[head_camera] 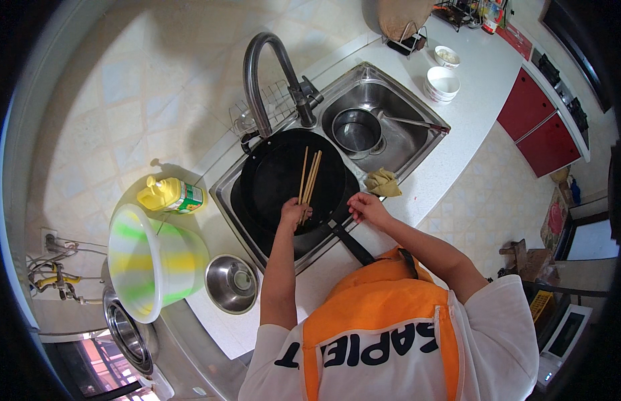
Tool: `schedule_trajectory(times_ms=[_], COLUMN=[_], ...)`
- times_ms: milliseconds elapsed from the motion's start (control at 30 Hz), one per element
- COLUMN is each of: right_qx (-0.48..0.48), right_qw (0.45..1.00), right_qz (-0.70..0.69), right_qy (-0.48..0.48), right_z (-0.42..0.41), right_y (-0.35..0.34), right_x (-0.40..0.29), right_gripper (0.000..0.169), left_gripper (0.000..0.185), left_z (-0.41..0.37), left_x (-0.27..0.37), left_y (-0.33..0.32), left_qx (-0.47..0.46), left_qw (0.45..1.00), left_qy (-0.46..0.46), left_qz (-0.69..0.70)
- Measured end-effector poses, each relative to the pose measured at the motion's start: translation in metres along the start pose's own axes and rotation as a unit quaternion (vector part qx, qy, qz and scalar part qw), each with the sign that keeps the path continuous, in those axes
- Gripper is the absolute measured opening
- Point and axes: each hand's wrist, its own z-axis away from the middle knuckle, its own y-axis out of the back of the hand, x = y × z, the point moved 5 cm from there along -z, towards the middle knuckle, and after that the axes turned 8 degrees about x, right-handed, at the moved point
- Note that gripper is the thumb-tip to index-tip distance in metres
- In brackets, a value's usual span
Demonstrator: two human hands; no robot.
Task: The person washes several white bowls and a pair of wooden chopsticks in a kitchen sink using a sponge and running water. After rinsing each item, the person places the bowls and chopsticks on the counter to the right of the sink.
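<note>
Several wooden chopsticks (pixel 310 175) are gripped near their lower ends in my left hand (pixel 293 213), over a large black wok (pixel 275 165). The wok rests across the left sink basin, its long handle (pixel 354 245) pointing toward my orange apron. My right hand (pixel 366 206) is beside the wok's right edge, with fingers curled; whether it holds anything small cannot be told. Just beyond it a crumpled tan cloth (pixel 383 182) lies on the sink's rim. A metal pot (pixel 356 130) and a long-handled ladle (pixel 411 121) are in the right basin.
The faucet (pixel 258 85) arches over the wok's far side. A yellow soap bottle (pixel 172 195), a striped plastic bucket (pixel 160 260) and a steel bowl (pixel 231 284) stand at left. White bowls (pixel 443 82) are on the right counter. A wire rack (pixel 263 108) sits behind the sink.
</note>
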Motion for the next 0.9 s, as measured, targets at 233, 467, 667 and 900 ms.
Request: schedule_trajectory(times_ms=[233, 467, 667, 900], right_qx=[-0.001, -0.001, -0.012, -0.012], right_qw=[1.000, 1.000, 1.000, 1.000], right_qz=[-0.004, 0.000, -0.011, -0.005], right_qy=[-0.004, -0.002, -0.016, -0.003], right_z=[0.001, 0.000, -0.002, 0.001], right_y=[-0.001, 0.000, 0.002, 0.001], right_x=[-0.001, -0.001, 0.002, 0.000], right_gripper=[0.012, 0.011, 0.013, 0.014], left_gripper=[0.034, 0.069, 0.081, 0.080], left_z=[0.001, 0.037, 0.038, 0.024], left_x=[0.006, 0.043, 0.041, 0.024], left_y=[0.018, -0.002, -0.021, -0.019], left_qx=[0.109, 0.255, 0.190, 0.157], left_qw=[0.989, 0.835, 0.769, 0.772], left_qy=[-0.067, -0.307, -0.269, -0.227], left_qz=[-0.079, -0.380, -0.548, -0.573])
